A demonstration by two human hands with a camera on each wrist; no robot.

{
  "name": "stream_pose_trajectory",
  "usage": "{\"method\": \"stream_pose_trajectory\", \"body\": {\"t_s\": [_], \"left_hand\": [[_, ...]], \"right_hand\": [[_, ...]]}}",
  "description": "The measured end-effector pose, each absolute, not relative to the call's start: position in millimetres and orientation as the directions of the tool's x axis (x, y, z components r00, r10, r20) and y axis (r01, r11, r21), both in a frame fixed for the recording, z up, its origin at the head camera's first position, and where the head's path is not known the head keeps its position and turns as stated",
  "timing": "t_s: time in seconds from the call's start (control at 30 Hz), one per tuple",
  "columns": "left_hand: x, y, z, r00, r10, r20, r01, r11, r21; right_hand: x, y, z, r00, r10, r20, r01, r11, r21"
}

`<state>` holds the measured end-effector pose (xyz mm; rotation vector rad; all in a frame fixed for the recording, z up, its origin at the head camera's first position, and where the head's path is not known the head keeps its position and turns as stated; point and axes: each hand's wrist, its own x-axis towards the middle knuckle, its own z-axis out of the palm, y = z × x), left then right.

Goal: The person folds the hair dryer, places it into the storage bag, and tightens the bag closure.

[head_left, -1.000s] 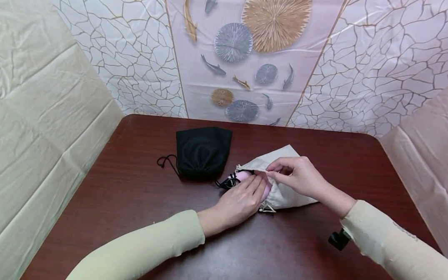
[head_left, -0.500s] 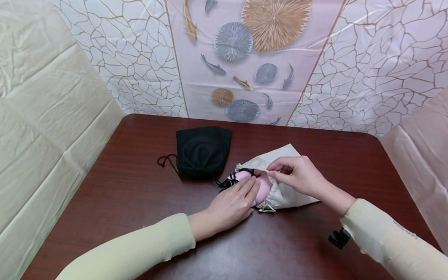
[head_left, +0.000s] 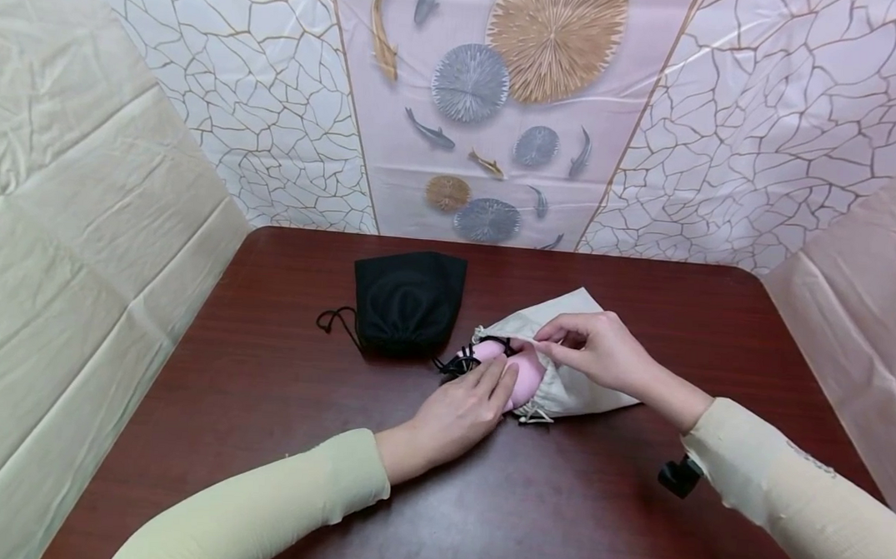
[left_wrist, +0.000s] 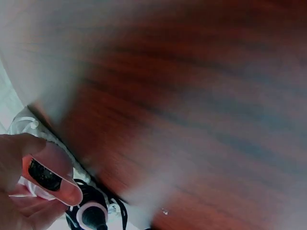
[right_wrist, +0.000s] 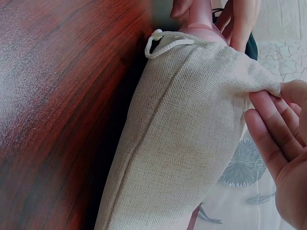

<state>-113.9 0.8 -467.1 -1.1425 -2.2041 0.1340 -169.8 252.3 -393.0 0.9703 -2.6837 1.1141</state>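
A pink hair dryer (head_left: 526, 381) with a bundled black cord (head_left: 461, 362) lies partly inside a beige drawstring bag (head_left: 589, 392). My left hand (head_left: 461, 409) holds its exposed end, thumb on one side and fingers on the other. The left wrist view shows the dryer's dark oval opening (left_wrist: 44, 175) near my thumb. With thumb and fingertips, my right hand (head_left: 603, 349) pinches the upper rim of the bag's mouth and lifts it. White drawstring loops (right_wrist: 165, 45) hang at the mouth's lower side. The bag hides the rest of the dryer.
A black drawstring pouch (head_left: 409, 303) lies to the left behind the bag, its cord (head_left: 335, 318) trailing on the dark red-brown table (head_left: 262, 405). Patterned cloth (head_left: 491, 148) rises behind the table, with plain cloth at both sides.
My left hand has slid a little left and back along the hair dryer, uncovering more pink surface at the bag's mouth. My right hand stays on the rim.
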Motion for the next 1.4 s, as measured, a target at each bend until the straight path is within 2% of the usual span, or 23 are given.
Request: {"method": "stream_pose_trajectory", "body": {"t_s": [0.17,0.33,0.77,1.1,1.4], "left_hand": [[-117.7,2.7,-466.5,-0.382,0.773,0.506,0.634,0.618,-0.465],[-121.6,2.5,-466.8,-0.38,0.774,0.506,0.625,0.618,-0.476],[-130.3,10.1,-468.2,-0.317,0.779,0.54,0.6,0.606,-0.523],[-136.3,19.4,-464.9,-0.203,0.787,0.583,0.555,0.583,-0.594],[-134.6,18.9,-470.7,-0.224,0.764,0.605,0.608,0.594,-0.526]], "right_hand": [[-169.5,252.1,-393.6,-0.797,-0.526,0.296,-0.58,0.532,-0.617],[-169.6,251.4,-395.0,-0.793,-0.531,0.299,-0.582,0.519,-0.626],[-167.7,250.7,-395.3,-0.796,-0.523,0.304,-0.589,0.556,-0.586],[-168.2,246.9,-392.1,-0.766,-0.533,0.359,-0.631,0.515,-0.58],[-167.6,248.9,-394.6,-0.778,-0.531,0.336,-0.615,0.532,-0.582]]}}
